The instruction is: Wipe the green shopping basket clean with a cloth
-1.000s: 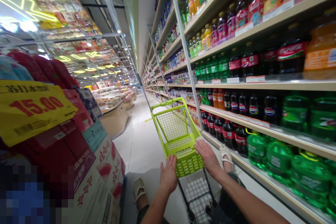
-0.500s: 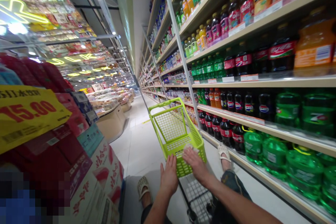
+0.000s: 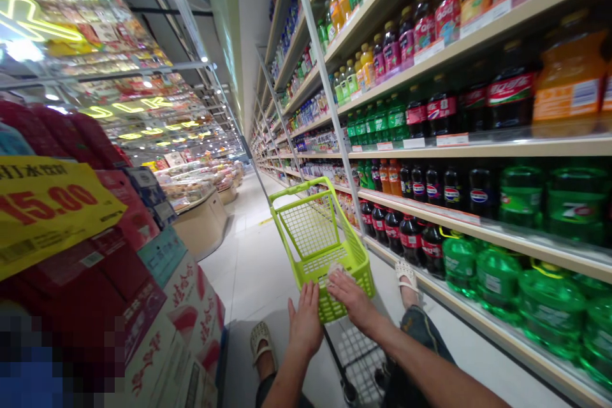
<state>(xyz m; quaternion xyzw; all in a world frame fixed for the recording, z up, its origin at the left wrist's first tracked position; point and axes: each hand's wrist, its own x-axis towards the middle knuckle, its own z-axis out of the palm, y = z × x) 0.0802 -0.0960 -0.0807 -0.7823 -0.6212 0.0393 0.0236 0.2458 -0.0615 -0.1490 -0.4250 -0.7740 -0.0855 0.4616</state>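
Note:
A lime-green shopping cart [image 3: 329, 315] with a plastic basket stands in front of me, its near end towards me. Flat against the left part of that end lies my left hand [image 3: 307, 320], fingers stretched out and holding nothing. My right hand [image 3: 354, 301] presses a crumpled pale cloth [image 3: 335, 269] against the near rim, to the right of the left hand. Its fingers partly cover the cloth. I see no goods in the basket.
Shelves of soda bottles [image 3: 411, 236] run along the right. Stacked drink cartons [image 3: 191, 306] with a yellow price sign [image 3: 57, 204] stand close on the left. A display bin [image 3: 201, 220] is farther down the aisle. My shoes [image 3: 261, 341] flank the cart.
My right hand has slid slightly left along the rim with the cloth, closer to my left hand. The left hand and the cart stay nearly in place.

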